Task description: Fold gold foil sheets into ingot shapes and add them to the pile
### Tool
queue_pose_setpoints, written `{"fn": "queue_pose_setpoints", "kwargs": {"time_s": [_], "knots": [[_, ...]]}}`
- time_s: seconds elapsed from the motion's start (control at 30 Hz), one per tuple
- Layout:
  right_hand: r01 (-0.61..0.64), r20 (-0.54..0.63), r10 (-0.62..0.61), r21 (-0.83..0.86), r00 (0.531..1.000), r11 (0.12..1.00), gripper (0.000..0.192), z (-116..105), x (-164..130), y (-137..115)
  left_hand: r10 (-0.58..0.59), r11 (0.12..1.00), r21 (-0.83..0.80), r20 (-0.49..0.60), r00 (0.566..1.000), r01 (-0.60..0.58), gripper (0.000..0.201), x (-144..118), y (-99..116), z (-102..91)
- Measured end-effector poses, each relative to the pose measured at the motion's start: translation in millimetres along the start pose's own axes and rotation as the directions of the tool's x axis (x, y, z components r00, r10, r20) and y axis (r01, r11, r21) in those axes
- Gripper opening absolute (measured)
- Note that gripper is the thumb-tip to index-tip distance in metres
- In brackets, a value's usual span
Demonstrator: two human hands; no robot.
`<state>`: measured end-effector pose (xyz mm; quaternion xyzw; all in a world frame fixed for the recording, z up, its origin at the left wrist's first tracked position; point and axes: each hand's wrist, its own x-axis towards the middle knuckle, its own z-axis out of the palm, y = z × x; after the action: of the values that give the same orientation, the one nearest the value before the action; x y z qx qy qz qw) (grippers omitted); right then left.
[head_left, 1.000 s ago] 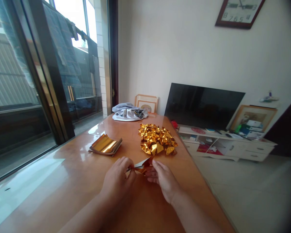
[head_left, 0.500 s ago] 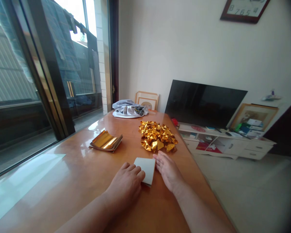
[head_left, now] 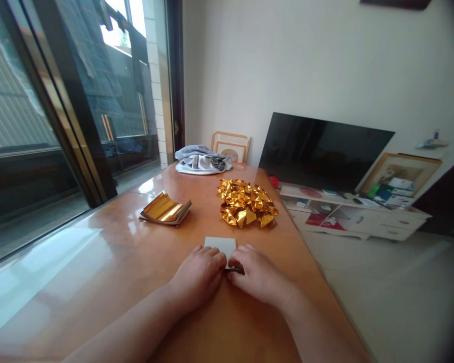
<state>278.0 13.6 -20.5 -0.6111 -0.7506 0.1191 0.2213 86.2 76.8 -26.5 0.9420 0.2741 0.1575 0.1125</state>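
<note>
A pale sheet of paper, seemingly folded, lies on the wooden table in front of me. My left hand presses on its left and near part with curled fingers. At the near right corner, my right hand pinches the paper's edge between thumb and fingers. Beyond the hands sits a heap of folded gold foil pieces. A stack of gold foil sheets rests to the left, its top sheet curling up. My palms and the paper's near left part are hidden.
A bundle of grey and white cloth lies at the table's far end, with picture frames behind it. Right of the table stand a white cabinet and a large black television. Glass doors line the left side.
My right hand has gone from lying open along the paper's right side to pinching its near corner. The paper now sits straighter. The view has tilted slightly down.
</note>
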Motion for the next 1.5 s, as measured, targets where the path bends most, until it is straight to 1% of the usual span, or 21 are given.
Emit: {"fn": "queue_pose_setpoints", "kwargs": {"time_s": [0.03,0.17,0.33,0.5,0.57,0.67,0.73,0.8,0.93,1.07,1.2,1.5], "knots": [[0.011,0.009,-0.011,-0.007,1.0,1.0,0.004,2,1,1,-0.002,1.0,-0.018,0.003,1.0,0.002,0.014,0,-1,0.2],[0.032,0.039,-0.033,0.028,0.999,0.999,0.011,4,2,4,-0.029,0.996,-0.085,0.015,0.999,0.03,0.015,-2,-6,-2.6],[0.012,0.041,-0.015,0.079,0.999,0.997,0.017,2,3,6,-0.094,0.988,-0.124,0.004,0.996,0.094,0.015,-7,-17,-12.2],[-0.057,0.069,0.047,0.147,0.996,0.988,0.017,8,6,13,-0.188,0.965,-0.171,0.068,0.98,0.197,0.017,-9,-24,-18.1],[-0.11,0.07,0.099,0.179,0.993,0.978,0.013,13,8,17,-0.223,0.951,-0.199,0.081,0.971,0.235,0.017,-8,-27,-16.3],[-0.203,0.071,0.193,0.205,0.979,0.957,0.009,20,9,22,-0.264,0.936,-0.221,0.068,0.962,0.272,0.012,-6,-33,-10.3],[-0.229,0.076,0.218,0.2,0.973,0.953,0.01,23,9,23,-0.274,0.932,-0.228,0.06,0.96,0.281,0.008,-4,-37,-6.2],[-0.225,0.072,0.215,0.192,0.974,0.955,0.012,24,10,25,-0.286,0.927,-0.234,0.065,0.956,0.293,0.006,-4,-41,-3.5],[-0.227,0.046,0.223,0.189,0.974,0.955,0.013,25,13,27,-0.315,0.916,-0.237,0.077,0.946,0.325,0.007,-3,-44,-1.4],[-0.249,0.046,0.245,0.205,0.968,0.946,0.013,29,14,31,-0.328,0.91,-0.238,0.089,0.941,0.34,0.007,-4,-46,0.2],[-0.27,0.046,0.267,0.216,0.963,0.938,0.012,32,15,34,-0.325,0.908,-0.246,0.092,0.941,0.338,0.008,-4,-48,1.9],[-0.274,0.043,0.271,0.202,0.962,0.94,0.011,32,14,35,-0.311,0.911,-0.253,0.096,0.946,0.325,0.008,-5,-48,1.6]]}}
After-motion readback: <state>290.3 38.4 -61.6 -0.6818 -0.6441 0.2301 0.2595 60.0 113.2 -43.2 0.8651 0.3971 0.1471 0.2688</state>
